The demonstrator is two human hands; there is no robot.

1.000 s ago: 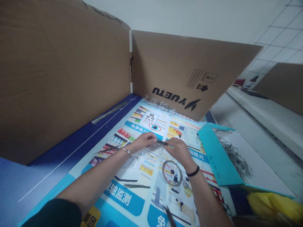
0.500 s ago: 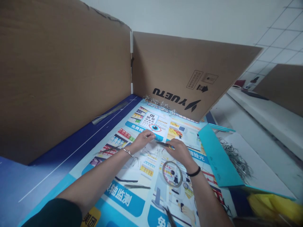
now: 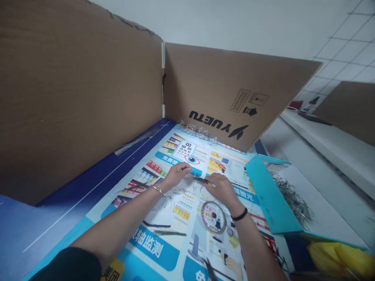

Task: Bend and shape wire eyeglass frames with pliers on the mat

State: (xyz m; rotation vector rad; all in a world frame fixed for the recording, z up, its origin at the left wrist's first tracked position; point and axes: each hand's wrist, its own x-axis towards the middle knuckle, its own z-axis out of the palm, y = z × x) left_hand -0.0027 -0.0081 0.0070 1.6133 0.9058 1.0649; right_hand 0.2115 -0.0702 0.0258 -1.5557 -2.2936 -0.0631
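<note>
My left hand (image 3: 178, 174) is closed in a pinch on a thin wire (image 3: 193, 174), only a bit of which shows at the fingertips. My right hand (image 3: 220, 187) is wrapped round small scissors (image 3: 200, 180); their dark blades point left, close to the left fingertips. Below the right hand lies a coil of wire (image 3: 214, 217). Loose thin strands (image 3: 168, 201) lie under the left wrist. Nearer to me are cut lengths of wire (image 3: 170, 233) and a dark pointed tool (image 3: 209, 269), partly out of view.
Tall cardboard panels (image 3: 88, 97) stand at the left and the back (image 3: 211, 86). Small wire pieces (image 3: 199, 130) line the back panel's foot. Straight strips (image 3: 137, 141) lie at the left. A turquoise box (image 3: 272, 199) on the right holds tangled wire (image 3: 293, 199), with something yellow (image 3: 336, 257) beside it.
Both hands stay almost in place. The scissors' blades have shifted very slightly, and the whole view has dipped a few pixels.
</note>
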